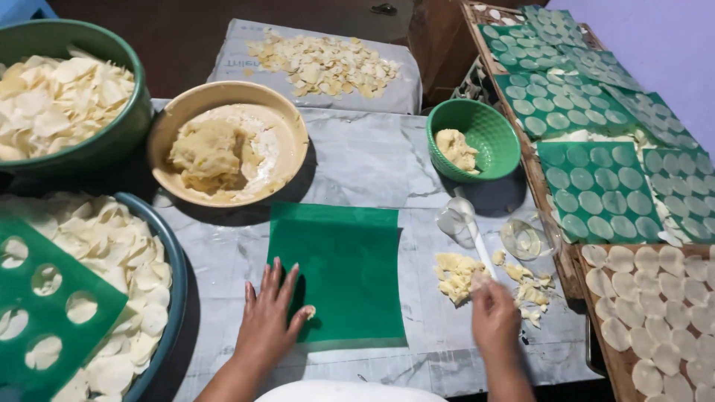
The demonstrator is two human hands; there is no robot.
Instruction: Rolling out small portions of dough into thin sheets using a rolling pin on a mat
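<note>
Left hand (268,316) lies flat, fingers spread, pinning the green sheet (339,272); right hand (491,316) pinches dough from the pile (456,274) right of that sheet — best taken in small, even bits.

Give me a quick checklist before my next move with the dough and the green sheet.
1. Green sheet flat on table: ok.
2. Left hand pinning the sheet's left edge: ok.
3. Small dough bit on sheet beside left thumb: ok.
4. Right hand at the dough scraps: ok; whether its grip holds a piece: cannot tell.
5. Dough left in tan bowl and green basket: ok.
</note>
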